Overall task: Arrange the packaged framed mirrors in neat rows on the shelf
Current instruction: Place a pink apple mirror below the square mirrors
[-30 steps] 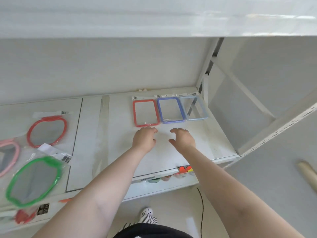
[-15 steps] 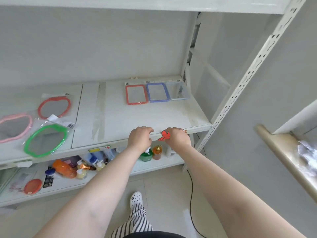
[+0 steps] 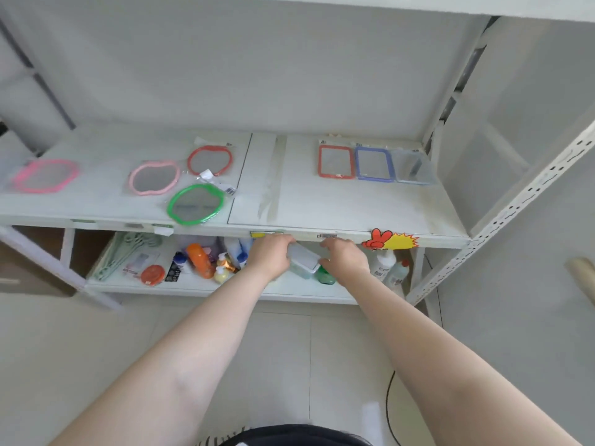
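Note:
Three packaged rectangular mirrors lie side by side at the back right of the white shelf point(image 3: 322, 207): a red-framed mirror point(image 3: 336, 161), a blue-framed mirror point(image 3: 374, 164) and a pale grey-blue mirror point(image 3: 413, 167). On the left lie apple-shaped ones: a bright pink mirror point(image 3: 45, 175), a light pink mirror point(image 3: 154, 178), a red mirror point(image 3: 210, 160) and a green mirror point(image 3: 195, 204). Below the shelf's front edge, my left hand point(image 3: 272, 252) and right hand point(image 3: 346, 257) grip the two ends of a pale rectangular package point(image 3: 302, 259). What the package contains is hidden.
The lower shelf point(image 3: 289, 289) holds several bottles, an orange bottle point(image 3: 199, 259), a round orange tin point(image 3: 153, 274) and pale green hangers point(image 3: 128, 252). A red-and-yellow sticker point(image 3: 389, 241) marks the front edge. A perforated upright point(image 3: 502, 217) stands at the right.
My hands drew back from the rectangular mirrors to the shelf's front edge, then dropped below it and took hold of the pale package. The view pulled back and shows more of the shelf.

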Tool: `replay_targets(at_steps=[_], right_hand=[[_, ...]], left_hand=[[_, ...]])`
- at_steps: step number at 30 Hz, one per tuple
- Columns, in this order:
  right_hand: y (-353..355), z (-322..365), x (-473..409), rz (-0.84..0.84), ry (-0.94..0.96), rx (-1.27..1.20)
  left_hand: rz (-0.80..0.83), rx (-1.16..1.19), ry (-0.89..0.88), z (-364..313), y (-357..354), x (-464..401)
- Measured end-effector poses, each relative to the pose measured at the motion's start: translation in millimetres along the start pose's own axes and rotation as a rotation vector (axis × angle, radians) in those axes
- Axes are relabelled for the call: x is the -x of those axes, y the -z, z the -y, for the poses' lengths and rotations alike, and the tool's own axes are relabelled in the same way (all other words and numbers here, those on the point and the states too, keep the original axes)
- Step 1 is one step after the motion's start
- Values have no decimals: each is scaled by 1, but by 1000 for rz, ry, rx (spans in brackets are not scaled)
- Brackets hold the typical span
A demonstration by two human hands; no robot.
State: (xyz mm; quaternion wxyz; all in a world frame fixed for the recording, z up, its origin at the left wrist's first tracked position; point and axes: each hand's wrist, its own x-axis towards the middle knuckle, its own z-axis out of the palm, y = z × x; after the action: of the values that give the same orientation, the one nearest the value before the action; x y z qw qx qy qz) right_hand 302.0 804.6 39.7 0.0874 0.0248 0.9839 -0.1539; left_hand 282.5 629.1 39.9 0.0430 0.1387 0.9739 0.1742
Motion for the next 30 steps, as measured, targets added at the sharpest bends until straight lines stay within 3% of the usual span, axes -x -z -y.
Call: replay_targets(at_steps=[18, 30], right_hand=[[-133, 296, 24, 133, 261, 43], [-154, 365, 8, 195, 242, 138]], left_hand=[[-20, -4, 280, 292, 79, 157], [-39, 84, 316, 362, 91, 150]])
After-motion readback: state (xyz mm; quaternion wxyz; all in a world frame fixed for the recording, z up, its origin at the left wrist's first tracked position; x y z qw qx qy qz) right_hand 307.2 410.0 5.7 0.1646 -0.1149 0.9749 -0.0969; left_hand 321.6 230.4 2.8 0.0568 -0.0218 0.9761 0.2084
